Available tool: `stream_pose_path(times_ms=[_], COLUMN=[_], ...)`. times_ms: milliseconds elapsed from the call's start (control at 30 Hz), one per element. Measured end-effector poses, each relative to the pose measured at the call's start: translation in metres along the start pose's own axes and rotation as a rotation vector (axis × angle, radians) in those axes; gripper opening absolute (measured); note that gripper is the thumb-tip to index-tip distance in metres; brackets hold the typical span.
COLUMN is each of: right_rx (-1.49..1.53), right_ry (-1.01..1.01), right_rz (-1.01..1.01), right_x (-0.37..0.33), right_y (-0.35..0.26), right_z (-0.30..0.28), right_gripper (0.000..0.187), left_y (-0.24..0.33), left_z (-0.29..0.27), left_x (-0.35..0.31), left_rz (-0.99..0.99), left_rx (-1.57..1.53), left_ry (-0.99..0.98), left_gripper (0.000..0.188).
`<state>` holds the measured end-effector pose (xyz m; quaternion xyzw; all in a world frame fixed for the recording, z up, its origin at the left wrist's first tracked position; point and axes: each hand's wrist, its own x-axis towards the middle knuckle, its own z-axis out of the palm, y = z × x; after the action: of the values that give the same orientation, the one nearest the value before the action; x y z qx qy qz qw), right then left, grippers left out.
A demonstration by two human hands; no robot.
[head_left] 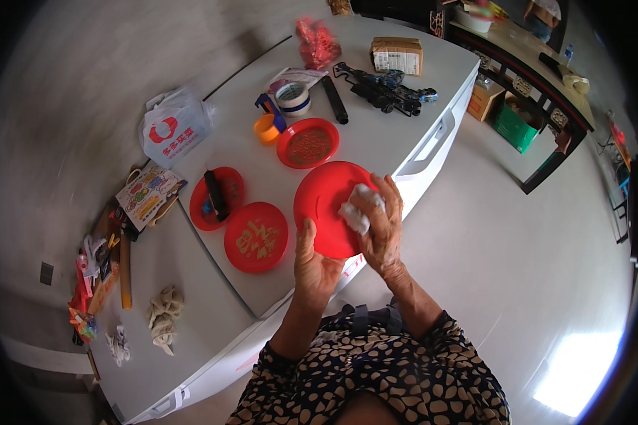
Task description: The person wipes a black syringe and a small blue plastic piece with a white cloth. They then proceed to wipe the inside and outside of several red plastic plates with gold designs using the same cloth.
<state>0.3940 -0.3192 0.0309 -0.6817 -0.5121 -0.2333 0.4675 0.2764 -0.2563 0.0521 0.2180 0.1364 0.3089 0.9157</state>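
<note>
My left hand [314, 262] grips a round red plate [320, 205] by its near rim, thumb on the upper side. The plate is held up above the front edge of a grey-white surface. In my right hand [383, 230] is a crumpled white tissue or cloth [364, 207], pressed against the right part of the plate. Just left lies another red plate [273, 258] with a gold pattern. Behind that one, a red dish [233, 177] carries a black cylindrical object [216, 195] and something small and blue. A third red dish [310, 125] with a patterned bottom sits farther back.
Behind the dishes are a tape roll [293, 99], a blue-and-orange tape dispenser [268, 127], a black tube [334, 100], a black toy-like object [386, 90], a cardboard box [397, 55] and a red bag [317, 44]. A plastic bag [175, 126] and beige cloth [164, 316] lie left.
</note>
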Motion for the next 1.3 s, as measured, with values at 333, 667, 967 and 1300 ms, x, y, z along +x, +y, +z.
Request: stream_pose_path(times_ms=[333, 667, 967, 1300], right_rx=[0.797, 0.018, 0.021, 0.178], right_ry=[0.149, -0.112, -0.062, -0.213], right_rz=[0.635, 0.023, 0.243, -0.16], right_x=[0.001, -0.033, 0.024, 0.02], right_y=[0.004, -0.05, -0.03, -0.039], right_z=[0.01, -0.004, -0.014, -0.032], right_gripper=[0.027, 0.038, 0.037, 0.031], left_y=[-0.003, -0.006, -0.012, -0.022], left_z=[-0.005, -0.019, -0.005, -0.041], left_x=[0.0, -0.01, -0.026, -0.031], left_rz=[0.041, -0.099, 0.062, 0.151], left_rx=[-0.088, -0.03, 0.207, 0.398], left_ry=[0.023, -0.062, -0.113, -0.173], left_gripper=[0.056, 0.057, 0.052, 0.046])
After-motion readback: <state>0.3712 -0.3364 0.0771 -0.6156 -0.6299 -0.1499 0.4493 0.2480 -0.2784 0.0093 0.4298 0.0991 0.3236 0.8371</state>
